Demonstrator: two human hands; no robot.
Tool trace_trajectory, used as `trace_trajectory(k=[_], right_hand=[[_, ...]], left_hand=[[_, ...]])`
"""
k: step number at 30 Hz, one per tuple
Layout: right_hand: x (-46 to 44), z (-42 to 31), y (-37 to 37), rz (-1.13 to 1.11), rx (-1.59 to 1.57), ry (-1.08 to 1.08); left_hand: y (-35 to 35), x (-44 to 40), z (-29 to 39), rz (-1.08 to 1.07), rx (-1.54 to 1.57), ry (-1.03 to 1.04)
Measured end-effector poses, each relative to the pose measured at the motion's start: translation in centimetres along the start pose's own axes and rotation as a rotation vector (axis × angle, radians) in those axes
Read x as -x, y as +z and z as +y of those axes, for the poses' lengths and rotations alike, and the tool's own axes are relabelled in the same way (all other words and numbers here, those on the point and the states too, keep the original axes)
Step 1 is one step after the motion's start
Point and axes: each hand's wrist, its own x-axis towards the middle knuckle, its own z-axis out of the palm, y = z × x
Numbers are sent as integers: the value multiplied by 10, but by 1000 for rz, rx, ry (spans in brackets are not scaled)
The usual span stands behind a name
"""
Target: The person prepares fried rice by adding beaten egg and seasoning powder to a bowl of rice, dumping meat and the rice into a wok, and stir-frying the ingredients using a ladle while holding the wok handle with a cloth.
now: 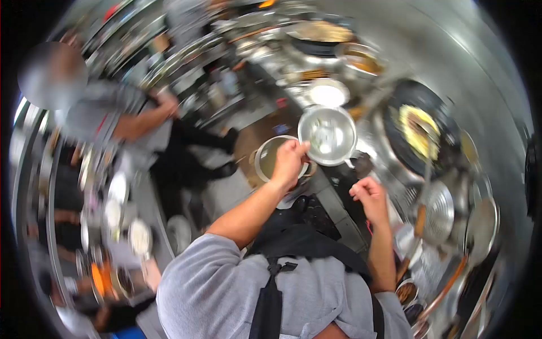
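Left of wok (411, 93): left hand (288, 165), fingers gripping metal bowl (344, 125) | lower left of wok: right hand (372, 200), fingers curled, cannot tell contents

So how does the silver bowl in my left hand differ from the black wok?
The silver bowl is bright; the black wok is dark. Your left hand holds the bowl at its rim, while no hand touches the wok. The wok looks larger than the bowl. Both are round and open on top.
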Motion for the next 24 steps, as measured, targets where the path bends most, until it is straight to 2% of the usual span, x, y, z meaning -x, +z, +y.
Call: trace_trajectory(k=[1, 4, 7, 8, 9, 11, 15, 19, 21, 22, 24], right_hand=[[-6, 60, 10, -53, 27, 121], [30, 223, 36, -283, 241, 533], [96, 306, 44, -440, 397, 839], [109, 315, 43, -452, 395, 902], [121, 319, 46, -455, 393, 964], [132, 317, 54, -417, 370, 1046], [132, 303, 75, -254, 288, 1118], [117, 278, 110, -61, 153, 1066], [100, 260, 134, 16, 61, 981], [86, 252, 151, 28, 6, 924], [55, 232, 189, 40, -101, 808]], left_hand=[[-41, 16, -24, 86, 9, -43], [-150, 72, -32, 378, 83, -116], [-259, 104, -32, 689, 173, -3], [-279, 112, -22, 810, 126, 14], [-306, 116, -12, 905, 123, 133], [-351, 124, 16, 1079, 215, 228], [-440, 120, 58, 1234, 386, 404], [-515, 112, 79, 1273, 441, 475], [-538, 105, 82, 1284, 472, 501], [-550, 98, 77, 1357, 499, 518], [-560, 94, 64, 1277, 408, 534]])
